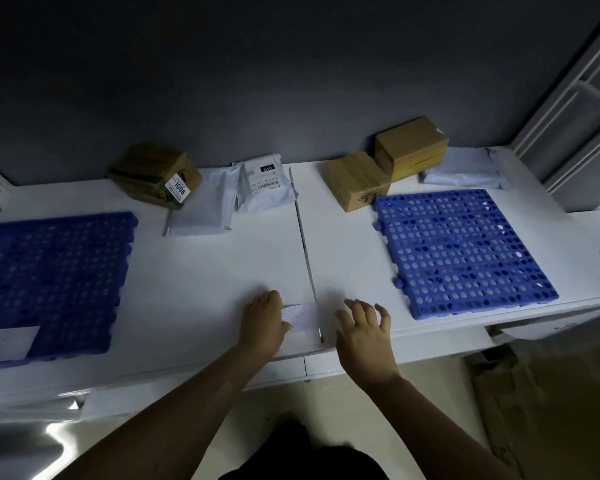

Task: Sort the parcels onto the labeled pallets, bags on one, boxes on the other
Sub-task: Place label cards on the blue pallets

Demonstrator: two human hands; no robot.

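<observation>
Two blue perforated pallets lie on the white tables: the left pallet with a paper label on its near corner, and the right pallet. Along the back stand a taped cardboard box, two grey mailer bags, two brown boxes and a third grey bag. My left hand rests on a small paper slip at the table's near edge by the seam. My right hand hovers beside it, fingers spread, holding nothing.
A seam runs between the two white tables. A dark wall stands behind the parcels. Grey metal shelving rises at the right. Flattened cardboard lies on the floor at lower right.
</observation>
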